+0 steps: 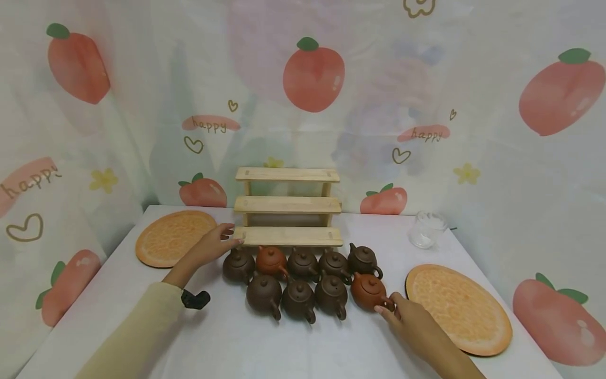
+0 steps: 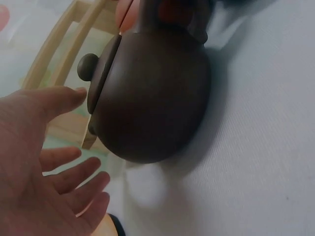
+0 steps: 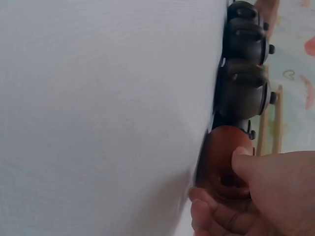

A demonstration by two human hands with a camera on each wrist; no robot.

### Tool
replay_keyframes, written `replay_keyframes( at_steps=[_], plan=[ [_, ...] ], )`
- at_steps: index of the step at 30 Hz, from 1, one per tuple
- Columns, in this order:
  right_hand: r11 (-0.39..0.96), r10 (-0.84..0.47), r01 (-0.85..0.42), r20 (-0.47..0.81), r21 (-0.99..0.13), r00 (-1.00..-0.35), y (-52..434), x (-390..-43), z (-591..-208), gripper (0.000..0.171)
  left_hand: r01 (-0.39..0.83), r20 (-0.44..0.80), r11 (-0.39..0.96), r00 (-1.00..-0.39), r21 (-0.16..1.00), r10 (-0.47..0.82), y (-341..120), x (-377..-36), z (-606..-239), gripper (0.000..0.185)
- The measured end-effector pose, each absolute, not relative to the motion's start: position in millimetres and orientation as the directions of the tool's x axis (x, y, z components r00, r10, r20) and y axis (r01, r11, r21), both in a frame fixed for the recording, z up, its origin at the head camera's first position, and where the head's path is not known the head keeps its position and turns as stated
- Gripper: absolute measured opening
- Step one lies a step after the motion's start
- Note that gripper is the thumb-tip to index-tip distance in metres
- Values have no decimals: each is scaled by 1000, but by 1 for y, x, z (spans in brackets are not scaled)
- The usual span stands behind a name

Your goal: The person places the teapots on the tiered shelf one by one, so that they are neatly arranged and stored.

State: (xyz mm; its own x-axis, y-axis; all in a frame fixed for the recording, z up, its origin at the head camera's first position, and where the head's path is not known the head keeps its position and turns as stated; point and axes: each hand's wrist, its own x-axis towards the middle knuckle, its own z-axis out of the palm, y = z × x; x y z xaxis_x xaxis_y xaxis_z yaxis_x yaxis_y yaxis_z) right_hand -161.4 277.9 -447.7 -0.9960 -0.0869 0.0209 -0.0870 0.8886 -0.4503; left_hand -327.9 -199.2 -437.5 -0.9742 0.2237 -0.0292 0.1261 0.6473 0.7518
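Several small clay teapots stand in two rows on the white table. My right hand (image 1: pixel 416 321) is at the handle of the reddish-brown teapot (image 1: pixel 368 291) at the front row's right end, thumb and fingers on either side of it. In the right wrist view, the thumb (image 3: pixel 246 162) lies against this pot's body (image 3: pixel 221 142). My left hand (image 1: pixel 213 247) hovers beside the dark brown teapot (image 1: pixel 238 265) at the back row's left end. Its fingers are spread in the left wrist view, the thumb near the lid of the dark pot (image 2: pixel 152 93).
Behind the teapots stands a three-step wooden rack (image 1: pixel 288 204). Round, pizza-like mats lie at left (image 1: pixel 165 239) and right (image 1: pixel 459 310). A clear glass vessel (image 1: pixel 426 231) stands at the back right. Patterned cloth (image 1: pixel 312 142) hangs around the table.
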Motion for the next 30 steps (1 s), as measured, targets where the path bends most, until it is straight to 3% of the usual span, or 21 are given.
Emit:
replay_keyframes(
  at_steps=[6, 11, 30],
  plan=[
    [904, -142, -181, 127, -388, -982, 280, -164, -453, 27, 118, -37, 616, -972, 779, 233, -199, -332, -439, 77],
    [909, -160, -200, 135, -365, -978, 280, -166, -453, 27, 111, -50, 603, -969, 790, 244, -197, -333, -438, 80],
    [883, -125, -184, 161, -432, -979, 284, -164, -455, 24, 97, -51, 548, -967, 831, 248, -193, -332, -439, 73]
  ],
)
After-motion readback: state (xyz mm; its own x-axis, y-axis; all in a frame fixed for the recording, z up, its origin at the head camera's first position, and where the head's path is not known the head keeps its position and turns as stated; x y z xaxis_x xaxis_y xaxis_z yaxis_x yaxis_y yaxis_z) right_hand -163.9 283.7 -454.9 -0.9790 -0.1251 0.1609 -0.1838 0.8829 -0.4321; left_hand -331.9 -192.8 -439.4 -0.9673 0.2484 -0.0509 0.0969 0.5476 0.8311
